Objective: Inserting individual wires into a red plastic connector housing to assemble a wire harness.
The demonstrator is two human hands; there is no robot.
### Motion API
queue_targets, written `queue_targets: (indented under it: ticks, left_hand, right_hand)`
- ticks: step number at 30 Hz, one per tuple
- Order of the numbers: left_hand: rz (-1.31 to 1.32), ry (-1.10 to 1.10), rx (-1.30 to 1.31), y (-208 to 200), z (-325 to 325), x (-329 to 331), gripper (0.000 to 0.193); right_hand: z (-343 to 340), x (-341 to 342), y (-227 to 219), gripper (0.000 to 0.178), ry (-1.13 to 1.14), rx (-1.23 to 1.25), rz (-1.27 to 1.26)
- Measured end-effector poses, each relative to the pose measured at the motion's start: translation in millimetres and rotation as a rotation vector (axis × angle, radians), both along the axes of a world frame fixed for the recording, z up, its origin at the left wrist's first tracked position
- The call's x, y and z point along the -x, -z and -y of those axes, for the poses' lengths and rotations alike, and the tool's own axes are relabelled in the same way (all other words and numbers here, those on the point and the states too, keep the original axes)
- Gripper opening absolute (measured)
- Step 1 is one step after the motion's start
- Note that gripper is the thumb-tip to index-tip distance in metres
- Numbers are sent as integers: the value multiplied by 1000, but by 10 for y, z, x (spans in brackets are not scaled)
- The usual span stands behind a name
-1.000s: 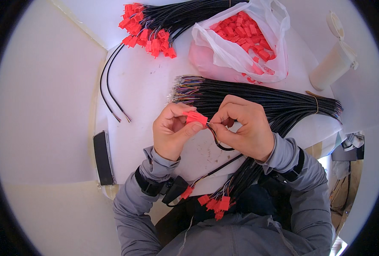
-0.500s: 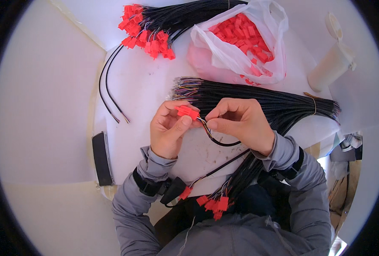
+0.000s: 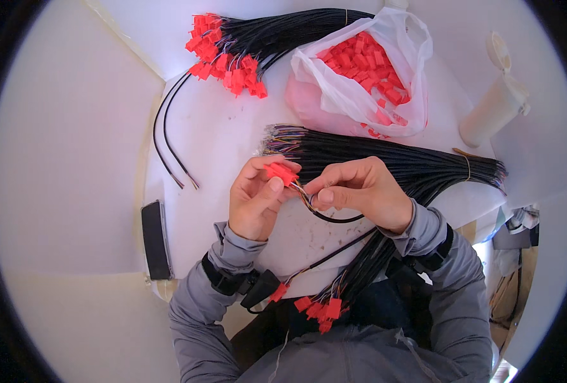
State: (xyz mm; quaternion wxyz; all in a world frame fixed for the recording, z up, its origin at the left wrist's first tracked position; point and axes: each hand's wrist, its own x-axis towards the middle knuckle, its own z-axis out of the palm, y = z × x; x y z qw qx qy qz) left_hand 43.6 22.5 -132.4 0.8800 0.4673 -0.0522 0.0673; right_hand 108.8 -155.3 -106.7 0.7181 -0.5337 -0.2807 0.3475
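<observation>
Connector (image 3: 281, 172) btwn both hands, L (image 3: 254, 205) & R (image 3: 360, 191).

White plastic bag (image 3: 353, 96) (holding red connectors (image 3: 366, 64)) lies at table's far side.

Bright, even daylight fills the scene, and the white tabletop (image 3: 219, 140) is nearly washed out. Shadows are soft and faint, lying close under the hands and the bundle of black wires (image 3: 385, 159). The translucent white plastic bag (image 3: 360, 96) shows mild glare. Fisheye distortion bends straight edges, and a black vignette rings the circular picture. The centre is sharp; the rim softens slightly.
</observation>
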Motion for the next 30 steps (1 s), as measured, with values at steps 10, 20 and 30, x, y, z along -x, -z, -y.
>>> queue_targets:
  ticks: [10,20,30]
  left_hand:
    - [9,7,-38,-4,18,16,29]
    - [-36,68,-7,-8,15,15,27]
    - [-1,15,-70,10,23,5,30]
  right_hand:
    - [-23,34,24,15,63,16,51]
    - [-49,41,41,13,20,7,-54]
    - [-37,5,115,16,-52,25,-43]
